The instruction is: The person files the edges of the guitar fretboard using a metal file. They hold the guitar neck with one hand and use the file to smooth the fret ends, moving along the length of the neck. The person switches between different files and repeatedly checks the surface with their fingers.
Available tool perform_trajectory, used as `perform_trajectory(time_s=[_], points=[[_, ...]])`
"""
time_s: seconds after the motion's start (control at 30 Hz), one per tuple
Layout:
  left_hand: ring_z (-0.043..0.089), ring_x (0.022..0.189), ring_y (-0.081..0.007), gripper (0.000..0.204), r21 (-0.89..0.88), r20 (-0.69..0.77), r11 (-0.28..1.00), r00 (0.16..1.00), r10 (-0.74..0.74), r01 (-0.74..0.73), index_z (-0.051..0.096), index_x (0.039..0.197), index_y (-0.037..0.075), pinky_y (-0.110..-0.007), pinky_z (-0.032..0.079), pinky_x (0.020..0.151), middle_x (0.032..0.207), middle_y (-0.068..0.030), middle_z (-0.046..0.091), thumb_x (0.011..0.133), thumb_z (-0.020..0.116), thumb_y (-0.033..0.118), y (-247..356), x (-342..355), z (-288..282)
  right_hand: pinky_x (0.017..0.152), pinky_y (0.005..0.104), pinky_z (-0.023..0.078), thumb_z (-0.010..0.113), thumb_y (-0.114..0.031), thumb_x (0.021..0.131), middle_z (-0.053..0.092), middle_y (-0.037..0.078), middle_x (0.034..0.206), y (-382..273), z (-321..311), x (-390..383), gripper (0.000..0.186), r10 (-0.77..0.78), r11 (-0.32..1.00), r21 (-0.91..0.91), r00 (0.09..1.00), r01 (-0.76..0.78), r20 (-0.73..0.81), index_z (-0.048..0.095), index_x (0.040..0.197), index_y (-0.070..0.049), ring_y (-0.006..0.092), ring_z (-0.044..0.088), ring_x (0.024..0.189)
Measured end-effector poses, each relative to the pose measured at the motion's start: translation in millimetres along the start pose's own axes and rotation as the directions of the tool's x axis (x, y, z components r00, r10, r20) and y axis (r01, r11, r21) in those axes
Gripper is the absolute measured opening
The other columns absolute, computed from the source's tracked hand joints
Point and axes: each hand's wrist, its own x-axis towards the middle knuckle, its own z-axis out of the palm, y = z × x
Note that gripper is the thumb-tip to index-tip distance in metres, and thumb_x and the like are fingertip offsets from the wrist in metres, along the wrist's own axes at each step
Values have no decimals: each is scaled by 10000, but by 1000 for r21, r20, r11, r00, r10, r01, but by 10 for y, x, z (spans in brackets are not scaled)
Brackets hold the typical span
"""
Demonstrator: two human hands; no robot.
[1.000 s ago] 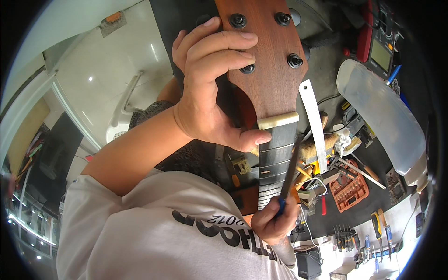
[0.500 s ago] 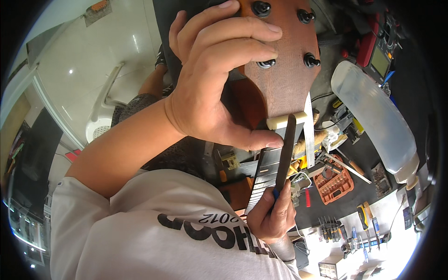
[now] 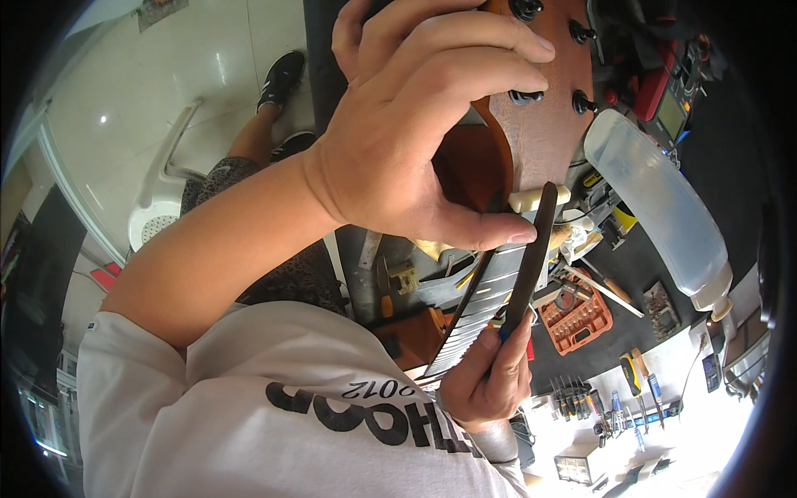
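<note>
My left hand (image 3: 390, 145) grips a wooden headstock (image 3: 535, 145) with black tuning pegs (image 3: 584, 101), fingers curled over it, thumb stretched down beside a cream nut (image 3: 523, 202). The neck's dark fretboard (image 3: 473, 315) with metal frets runs down toward my body. My right hand (image 3: 486, 382) holds a long dark flat file (image 3: 533, 257) by its blue handle, tilted up along the neck; its upper end lies over the nut. The file is right next to my left thumb tip; I cannot tell if they touch.
A cluttered black bench holds a translucent plastic bottle (image 3: 664, 216), an orange case of bits (image 3: 579, 330), a red electronic device (image 3: 652, 79) and assorted tools. More tools stand along the lit lower right (image 3: 631, 373). A white plastic chair (image 3: 154, 224) is left of my legs.
The headstock and my left hand sit higher and further right in the view. The file has come up and across from beside the fretboard to over the nut.
</note>
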Motion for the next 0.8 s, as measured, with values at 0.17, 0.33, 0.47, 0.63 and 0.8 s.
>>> perform_trajectory(time_s=[0.17, 0.33, 0.47, 0.63, 0.8], points=[[467, 1305, -356, 1052, -6, -12, 1000, 1000, -4, 4, 390, 1342, -2, -540, 267, 1175, 1387, -245, 478, 705, 801, 728, 15, -10, 38, 473, 306, 439, 600, 108, 865, 607, 151, 669, -24, 7, -34, 499, 53, 999, 6, 998, -53, -13, 555, 1359, 158, 191, 538, 493], [464, 1309, -357, 1052, -12, -14, 1000, 1000, -8, 8, 387, 1344, -3, -540, 268, 1175, 1389, -246, 475, 708, 799, 727, 15, -29, 43, 470, 297, 427, 597, 108, 868, 592, 134, 653, -22, 7, -31, 507, 30, 1000, -10, 999, -30, -17, 550, 1371, 151, 181, 528, 491], [460, 1312, -358, 1053, -14, -12, 1000, 1000, -11, 10, 385, 1346, -4, -540, 268, 1176, 1391, -246, 472, 710, 798, 727, 13, -35, 44, 464, 299, 418, 593, 111, 868, 589, 128, 650, -9, 19, -30, 514, 2, 1000, -15, 1000, -3, -25, 546, 1379, 147, 179, 515, 483], [457, 1315, -360, 1053, -14, -10, 1000, 1000, -15, 15, 382, 1347, -5, -540, 268, 1176, 1393, -247, 469, 712, 796, 726, 21, -39, 49, 453, 302, 402, 587, 121, 857, 571, 119, 639, 5, -2, -15, 537, -6, 1000, 1, 1000, 6, -2, 535, 1391, 145, 176, 495, 477], [453, 1319, -361, 1054, -15, -7, 1000, 1000, -16, 16, 379, 1349, -6, -540, 269, 1177, 1395, -248, 466, 715, 794, 726, 25, -45, 55, 447, 303, 392, 584, 125, 850, 544, 105, 627, 2, -12, -27, 555, -4, 1000, -10, 1000, 5, 17, 523, 1401, 145, 174, 482, 476]])
